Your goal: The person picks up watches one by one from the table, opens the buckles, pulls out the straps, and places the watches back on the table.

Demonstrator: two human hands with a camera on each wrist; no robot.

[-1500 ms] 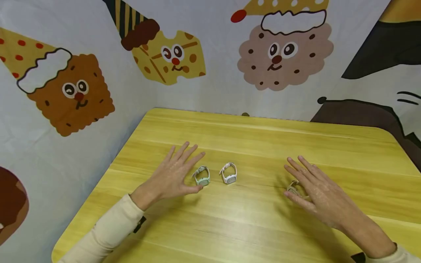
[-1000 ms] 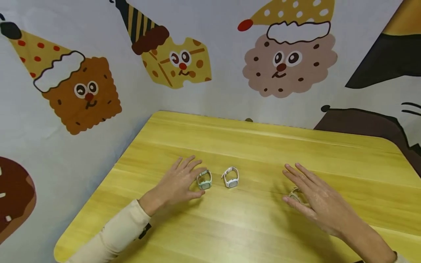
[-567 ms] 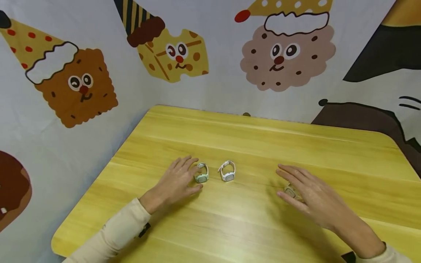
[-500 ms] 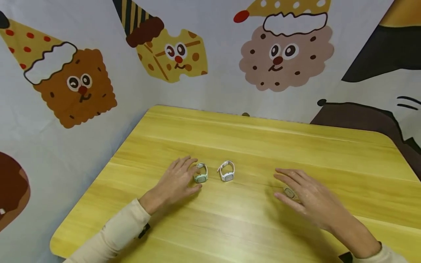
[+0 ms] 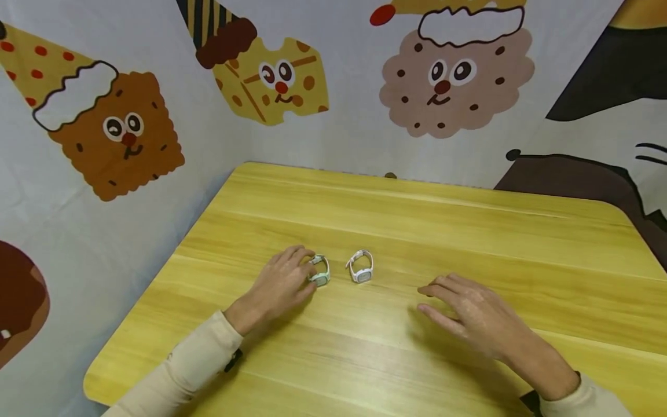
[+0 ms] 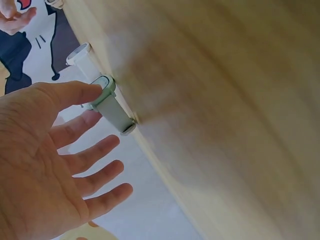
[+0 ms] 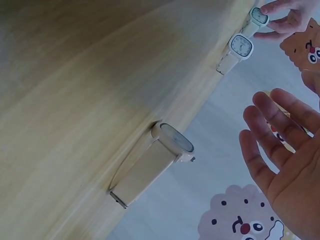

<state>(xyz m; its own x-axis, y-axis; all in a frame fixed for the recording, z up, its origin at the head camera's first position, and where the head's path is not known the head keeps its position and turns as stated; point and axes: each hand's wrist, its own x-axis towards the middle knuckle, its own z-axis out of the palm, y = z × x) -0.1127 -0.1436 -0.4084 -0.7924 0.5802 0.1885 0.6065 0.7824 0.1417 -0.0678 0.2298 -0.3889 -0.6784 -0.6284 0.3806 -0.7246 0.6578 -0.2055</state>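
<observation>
My left hand (image 5: pixel 278 284) has its thumb and index finger on a mint-green wristwatch (image 5: pixel 321 280), which stands on its strap on the table. In the left wrist view the thumb lies at the face of this watch and the index fingertip at its strap; the other fingers are spread. A white wristwatch (image 5: pixel 363 275) with its strap looped stands just to the right. My right hand (image 5: pixel 479 318) hovers over the table with relaxed fingers. Beneath it, hidden in the head view, a beige wristwatch (image 7: pixel 150 160) stands in the right wrist view, apart from the fingers.
The yellow wood-grain table (image 5: pixel 396 220) has rounded corners. Behind it and along its left side hangs a white cloth (image 5: pixel 354 139) printed with cartoon biscuits and cheese. Dark bands show at both sleeve cuffs.
My left thumb and index finger have come together on the green watch. The right hand has moved left and towards me, its fingers bending, and now covers the beige watch.
</observation>
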